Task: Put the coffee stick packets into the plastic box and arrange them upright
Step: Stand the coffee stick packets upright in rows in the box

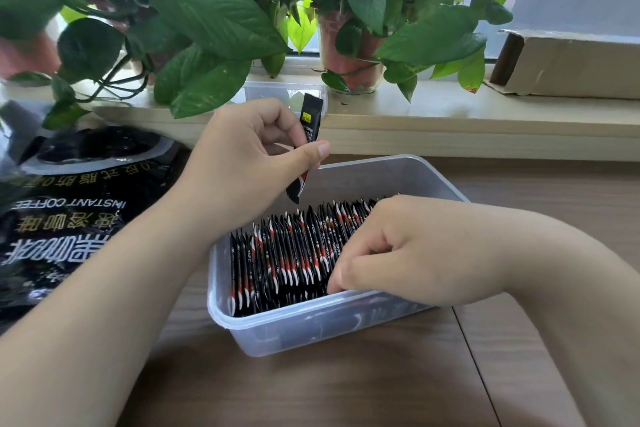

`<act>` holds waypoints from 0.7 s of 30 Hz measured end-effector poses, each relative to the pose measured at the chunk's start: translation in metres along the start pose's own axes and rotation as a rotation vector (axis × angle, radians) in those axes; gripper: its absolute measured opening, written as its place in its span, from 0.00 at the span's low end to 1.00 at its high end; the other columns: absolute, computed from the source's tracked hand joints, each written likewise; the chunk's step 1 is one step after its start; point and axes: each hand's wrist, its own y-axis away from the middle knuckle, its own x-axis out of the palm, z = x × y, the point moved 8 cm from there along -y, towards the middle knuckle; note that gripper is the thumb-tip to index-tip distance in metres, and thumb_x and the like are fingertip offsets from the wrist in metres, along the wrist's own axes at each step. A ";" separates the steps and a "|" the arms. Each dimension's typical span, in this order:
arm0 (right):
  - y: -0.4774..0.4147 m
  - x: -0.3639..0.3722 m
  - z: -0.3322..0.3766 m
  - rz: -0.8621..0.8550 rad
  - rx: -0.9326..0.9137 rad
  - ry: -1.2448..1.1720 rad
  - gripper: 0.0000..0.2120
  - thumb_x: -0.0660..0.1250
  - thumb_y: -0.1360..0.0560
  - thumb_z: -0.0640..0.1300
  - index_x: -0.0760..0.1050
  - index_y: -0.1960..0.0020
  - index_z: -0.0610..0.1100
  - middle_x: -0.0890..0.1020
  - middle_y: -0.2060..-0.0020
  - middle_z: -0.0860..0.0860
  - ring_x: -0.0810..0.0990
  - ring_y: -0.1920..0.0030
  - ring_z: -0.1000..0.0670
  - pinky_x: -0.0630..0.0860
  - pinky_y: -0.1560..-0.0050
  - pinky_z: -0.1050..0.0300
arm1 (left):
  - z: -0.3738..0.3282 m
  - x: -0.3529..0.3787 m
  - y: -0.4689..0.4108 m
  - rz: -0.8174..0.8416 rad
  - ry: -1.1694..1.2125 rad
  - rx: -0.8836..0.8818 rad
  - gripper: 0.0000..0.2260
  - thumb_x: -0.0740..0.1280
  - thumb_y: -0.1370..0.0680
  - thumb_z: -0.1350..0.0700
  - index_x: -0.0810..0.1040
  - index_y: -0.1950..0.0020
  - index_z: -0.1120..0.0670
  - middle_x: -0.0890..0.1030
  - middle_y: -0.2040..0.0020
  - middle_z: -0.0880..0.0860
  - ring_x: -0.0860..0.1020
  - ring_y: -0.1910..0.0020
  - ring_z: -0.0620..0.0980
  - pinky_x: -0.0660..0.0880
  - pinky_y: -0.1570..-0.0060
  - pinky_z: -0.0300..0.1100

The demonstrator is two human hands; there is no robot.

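A packet point(310, 121) was pinched, nearly upright, between the thumb and curled fingers of the left hand point(242, 163), above the far left corner of the box point(311, 326). The row point(287, 260) of packets stood on edge inside the box was gripped at its right end by the right hand point(415, 253), whose fingers were curled down among them. The box was set mid-desk point(346, 392); a black bag point(76, 204) was laid at the desk's left edge.

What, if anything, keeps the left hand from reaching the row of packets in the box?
Probably nothing. The left hand holds a packet just above the lidless plastic box, and the row of packets is uncovered below it; the right hand only covers the row's right end.
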 end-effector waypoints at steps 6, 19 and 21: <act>-0.003 -0.001 0.010 -0.030 0.005 0.003 0.23 0.62 0.20 0.53 0.65 0.71 0.47 0.66 0.75 0.50 0.63 0.74 0.51 0.66 0.66 0.58 | -0.001 0.001 0.000 0.004 -0.016 0.000 0.12 0.76 0.27 0.54 0.77 0.60 0.58 0.87 0.64 0.50 0.86 0.62 0.53 0.79 0.60 0.43; 0.006 -0.003 0.003 0.039 -0.011 -0.059 0.25 0.57 0.33 0.53 0.69 0.55 0.29 0.72 0.60 0.30 0.71 0.56 0.30 0.77 0.52 0.37 | 0.000 0.001 0.001 0.012 -0.041 -0.011 0.12 0.76 0.27 0.53 0.77 0.60 0.57 0.86 0.64 0.50 0.86 0.62 0.51 0.81 0.52 0.52; 0.008 -0.004 -0.003 0.067 -0.051 -0.042 0.26 0.57 0.35 0.53 0.74 0.53 0.30 0.75 0.57 0.31 0.74 0.53 0.30 0.75 0.44 0.36 | -0.001 0.001 0.001 0.007 -0.043 -0.007 0.12 0.76 0.27 0.52 0.77 0.60 0.57 0.86 0.64 0.51 0.86 0.62 0.52 0.81 0.52 0.54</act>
